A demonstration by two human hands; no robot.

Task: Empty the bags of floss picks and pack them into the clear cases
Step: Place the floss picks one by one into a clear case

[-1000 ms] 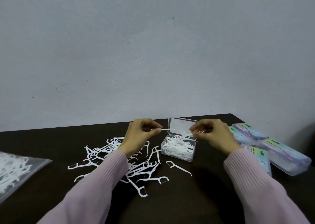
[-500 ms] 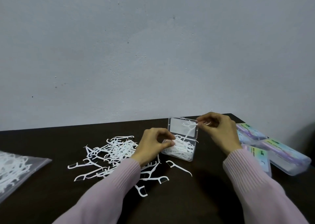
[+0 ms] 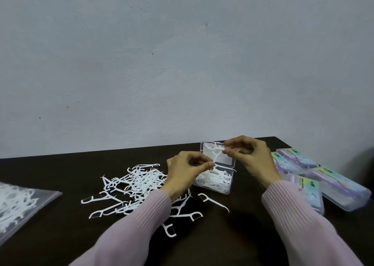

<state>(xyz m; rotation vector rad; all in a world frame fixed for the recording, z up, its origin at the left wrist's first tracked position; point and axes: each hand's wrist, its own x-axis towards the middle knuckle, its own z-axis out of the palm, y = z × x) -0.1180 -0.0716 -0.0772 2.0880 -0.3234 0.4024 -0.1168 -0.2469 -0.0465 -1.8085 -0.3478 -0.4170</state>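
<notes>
A: Start at the hands. What has each got?

B: The right hand has thumb and forefinger closed on the forked head of a floss pick, high over the case. The left hand has its fingers curled, thumb tip meeting forefinger at the pick's lower end; whether it truly grips that end or another pick I cannot tell.

A: And how does the pick lie?

B: Its long axis runs from about one o'clock down to seven, slanting between the two hands, right above the open clear case. The case sits just at three o'clock of the left hand and at seven of the right. I judge the next move is to lay the pick flat, in line with the case's length.

A: Which hand is nearer the loose pile?

B: The left; the pile of floss picks spreads at nine o'clock from it, touching its wrist.

A: Materials?

B: Picks are thin white rigid plastic, Y-headed with pointed tails, tangled. The case is a clear hard rectangular box, lid hinged open and tilted back, already well filled. At far nine o'clock, a soft bag of picks; at three o'clock, packed cases with pastel labels. The table is dark and matte.
</notes>
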